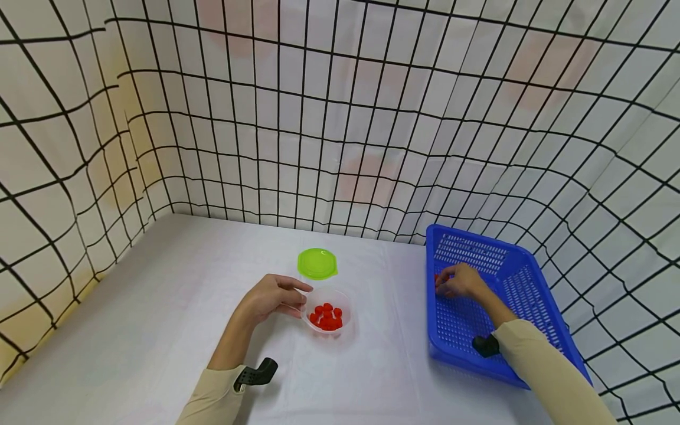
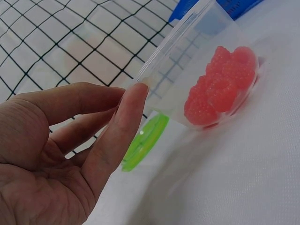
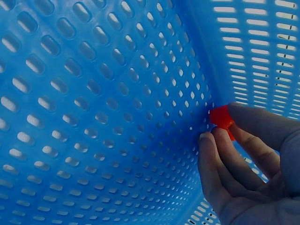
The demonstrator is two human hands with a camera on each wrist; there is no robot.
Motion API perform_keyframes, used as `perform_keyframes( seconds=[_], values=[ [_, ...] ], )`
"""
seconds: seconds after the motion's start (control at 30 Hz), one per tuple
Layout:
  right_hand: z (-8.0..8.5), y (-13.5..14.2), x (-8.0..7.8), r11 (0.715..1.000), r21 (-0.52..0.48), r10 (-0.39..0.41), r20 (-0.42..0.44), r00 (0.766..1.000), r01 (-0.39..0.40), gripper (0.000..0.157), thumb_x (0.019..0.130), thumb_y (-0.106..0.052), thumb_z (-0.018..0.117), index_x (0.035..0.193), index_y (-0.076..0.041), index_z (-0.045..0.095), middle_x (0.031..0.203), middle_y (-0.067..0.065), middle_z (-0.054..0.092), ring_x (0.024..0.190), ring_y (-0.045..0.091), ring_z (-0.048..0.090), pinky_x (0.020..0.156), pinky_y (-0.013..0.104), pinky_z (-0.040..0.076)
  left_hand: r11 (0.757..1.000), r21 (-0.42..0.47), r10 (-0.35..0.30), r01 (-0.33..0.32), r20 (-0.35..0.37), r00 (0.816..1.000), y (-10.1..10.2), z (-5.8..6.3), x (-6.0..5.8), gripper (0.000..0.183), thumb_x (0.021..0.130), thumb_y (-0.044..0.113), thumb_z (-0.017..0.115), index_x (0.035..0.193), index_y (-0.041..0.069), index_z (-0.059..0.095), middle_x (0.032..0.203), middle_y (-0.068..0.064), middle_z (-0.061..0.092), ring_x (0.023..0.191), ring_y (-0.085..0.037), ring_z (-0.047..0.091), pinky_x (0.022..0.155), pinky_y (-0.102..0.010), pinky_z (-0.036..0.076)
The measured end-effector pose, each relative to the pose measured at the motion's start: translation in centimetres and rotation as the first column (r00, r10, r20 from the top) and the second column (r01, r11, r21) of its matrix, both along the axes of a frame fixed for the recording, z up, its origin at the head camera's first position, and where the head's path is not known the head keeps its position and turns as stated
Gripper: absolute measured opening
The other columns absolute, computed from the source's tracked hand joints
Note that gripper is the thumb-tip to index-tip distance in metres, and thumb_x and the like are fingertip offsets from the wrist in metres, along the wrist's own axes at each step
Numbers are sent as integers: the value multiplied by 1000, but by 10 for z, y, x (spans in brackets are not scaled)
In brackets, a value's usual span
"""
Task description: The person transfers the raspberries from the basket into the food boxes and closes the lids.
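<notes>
Red berries point(image 2: 221, 93) in clear bowl point(image 2: 180, 72)

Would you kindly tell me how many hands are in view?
2: the left hand pinches the clear bowl at its rim; the right hand holds red fruit inside the blue basket.

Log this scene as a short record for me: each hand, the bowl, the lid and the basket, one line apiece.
Left hand: pinches the clear bowl at its rim
Right hand: inside the blue basket, gripping a red berry
Bowl: on the white table, uncovered, red berries inside
Green lid: on the table, beyond the bowl
Basket: right of the bowl, perforated
</notes>
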State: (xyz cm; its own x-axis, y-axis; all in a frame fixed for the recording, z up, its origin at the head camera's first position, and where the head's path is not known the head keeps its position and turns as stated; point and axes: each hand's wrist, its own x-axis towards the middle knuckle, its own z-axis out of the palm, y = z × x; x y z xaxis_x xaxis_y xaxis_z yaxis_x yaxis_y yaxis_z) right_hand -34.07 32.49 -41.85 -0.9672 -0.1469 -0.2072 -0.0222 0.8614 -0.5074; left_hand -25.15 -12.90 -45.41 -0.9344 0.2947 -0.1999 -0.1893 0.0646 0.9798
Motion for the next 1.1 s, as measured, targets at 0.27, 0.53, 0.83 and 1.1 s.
perform_keyframes(
  seconds=[0.27,0.53,0.83,1.1],
  values=[
    [1,2,0,1000,7,-4,0,1000,4,14,86,-9,75,98,-1,75,100,18,70,79,22,70,73,37,64,1000,0,0,0,-6,1000,0,0,0,30,95,4,63,121,-10,67,90,-13,72,70,-18,69,70,-33,65],
    [5,5,-1,996,-93,6,-14,1000,-7,19,89,-6,73,106,4,73,105,22,72,86,31,74,78,44,65,1000,5,-4,4,-5,1000,0,-1,-1,30,95,3,64,121,-11,67,87,-11,72,69,-18,69,70,-33,65],
    [23,4,0,986,-168,15,10,1000,-13,25,90,-5,71,112,5,72,110,24,72,95,38,73,83,47,64,1000,-9,3,-3,-11,1000,0,0,0,30,95,5,64,122,-9,68,91,-13,72,71,-18,70,70,-33,65],
    [57,-4,5,992,-120,42,-46,998,-48,32,92,-14,71,120,1,71,119,25,69,93,29,74,81,40,64,1000,-5,-1,1,-14,1000,1,0,0,30,95,5,64,122,-9,68,92,-13,72,71,-19,70,71,-34,65]
  ],
)
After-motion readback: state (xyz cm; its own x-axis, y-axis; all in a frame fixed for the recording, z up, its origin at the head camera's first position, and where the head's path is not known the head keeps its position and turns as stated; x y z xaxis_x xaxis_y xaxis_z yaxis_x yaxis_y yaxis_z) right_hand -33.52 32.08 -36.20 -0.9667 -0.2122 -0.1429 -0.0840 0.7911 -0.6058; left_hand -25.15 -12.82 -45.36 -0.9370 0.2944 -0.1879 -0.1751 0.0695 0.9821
